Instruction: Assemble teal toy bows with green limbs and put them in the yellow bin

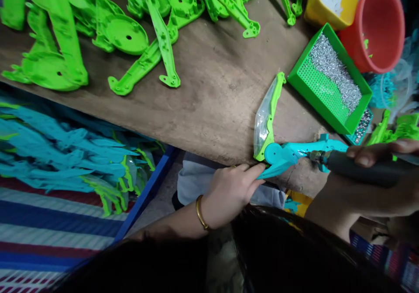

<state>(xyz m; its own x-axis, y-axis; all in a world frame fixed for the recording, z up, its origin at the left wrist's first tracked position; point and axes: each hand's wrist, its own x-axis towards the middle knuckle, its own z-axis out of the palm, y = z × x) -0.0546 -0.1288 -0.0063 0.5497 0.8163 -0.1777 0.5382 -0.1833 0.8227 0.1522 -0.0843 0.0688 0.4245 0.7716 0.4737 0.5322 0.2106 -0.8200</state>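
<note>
At the table's front edge lies a teal plastic part [291,153] with a round end. Joined at that end, a lime-green curved piece [271,125] with a clear plastic blade points away from me. My left hand [232,187], with a gold bangle on the wrist, grips the near end of the teal part, its fingers pressed together along the edge. In my right hand [369,179] is a dark power screwdriver [356,167], held level with its tip against the middle of the teal part. The bit's point is too small to make out.
Lime-green plastic halves [127,35] lie along the table's far left. A green basket of small metal screws [301,77], a yellow container [350,5] and a red bucket [389,26] stand at right. Below left, a blue-edged crate [144,192] holds teal and green pieces.
</note>
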